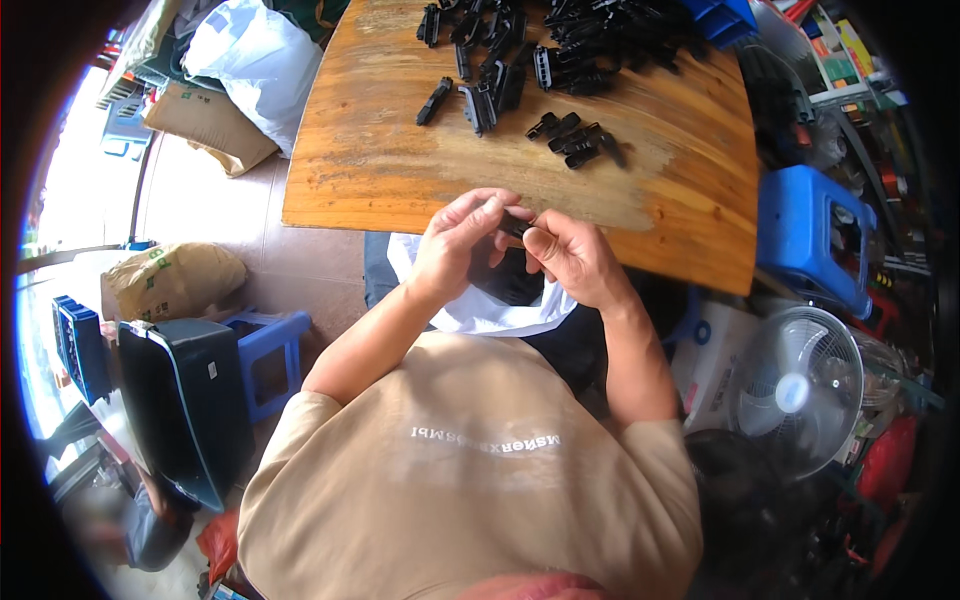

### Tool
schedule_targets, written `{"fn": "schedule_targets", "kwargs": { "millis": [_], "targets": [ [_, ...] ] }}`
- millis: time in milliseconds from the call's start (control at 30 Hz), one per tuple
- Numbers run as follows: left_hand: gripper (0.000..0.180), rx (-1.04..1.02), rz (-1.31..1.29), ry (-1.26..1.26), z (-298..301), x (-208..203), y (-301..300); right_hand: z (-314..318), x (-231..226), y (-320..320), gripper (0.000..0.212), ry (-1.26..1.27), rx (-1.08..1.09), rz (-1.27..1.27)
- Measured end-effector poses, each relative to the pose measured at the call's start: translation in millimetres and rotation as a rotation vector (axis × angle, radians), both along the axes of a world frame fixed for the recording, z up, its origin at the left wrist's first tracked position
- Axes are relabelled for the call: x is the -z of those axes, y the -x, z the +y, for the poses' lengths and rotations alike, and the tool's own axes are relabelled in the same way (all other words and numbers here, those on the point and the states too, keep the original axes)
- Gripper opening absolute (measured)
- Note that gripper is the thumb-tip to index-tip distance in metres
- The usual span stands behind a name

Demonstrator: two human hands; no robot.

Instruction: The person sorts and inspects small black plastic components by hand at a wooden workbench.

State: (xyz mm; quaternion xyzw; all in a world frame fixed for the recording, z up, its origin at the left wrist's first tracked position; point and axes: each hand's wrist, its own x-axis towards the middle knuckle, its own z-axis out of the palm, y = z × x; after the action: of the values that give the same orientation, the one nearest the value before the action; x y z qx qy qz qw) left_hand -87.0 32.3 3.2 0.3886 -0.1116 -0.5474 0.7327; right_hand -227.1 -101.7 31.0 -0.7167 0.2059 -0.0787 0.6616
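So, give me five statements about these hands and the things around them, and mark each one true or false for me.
1. The left hand and the right hand are both on one small dark part. True.
2. Black parts lie on the wooden table. True.
3. The right hand lies flat on the table. False: it is curled at the small dark part.
4. A yellow bench is just right of the table. False: a blue stool is there.
5. A fan is off to the person's right. True.
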Motion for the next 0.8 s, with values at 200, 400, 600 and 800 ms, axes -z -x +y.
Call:
{"fn": "schedule_targets", "kwargs": {
  "millis": [200,400,600,800],
  "targets": [
    [0.023,-0.009,0.045,-0.050,-11,2,-8,-96,24,-2,0.033,1.073,0.490,0.135],
    [0.017,-0.082,-0.051,-0.016,-12,-18,-28,-116,58,9,0.017,1.179,0.544,0.112],
    [0.043,-0.289,-1.553,-0.722,-67,-9,-141,-85,19,9,0.011,0.755,0.522,0.013],
    [0.046,0.245,-1.797,-0.815,-95,-19,-172,-61,3,11,0.011,0.579,0.446,-0.050]
  ]
}}
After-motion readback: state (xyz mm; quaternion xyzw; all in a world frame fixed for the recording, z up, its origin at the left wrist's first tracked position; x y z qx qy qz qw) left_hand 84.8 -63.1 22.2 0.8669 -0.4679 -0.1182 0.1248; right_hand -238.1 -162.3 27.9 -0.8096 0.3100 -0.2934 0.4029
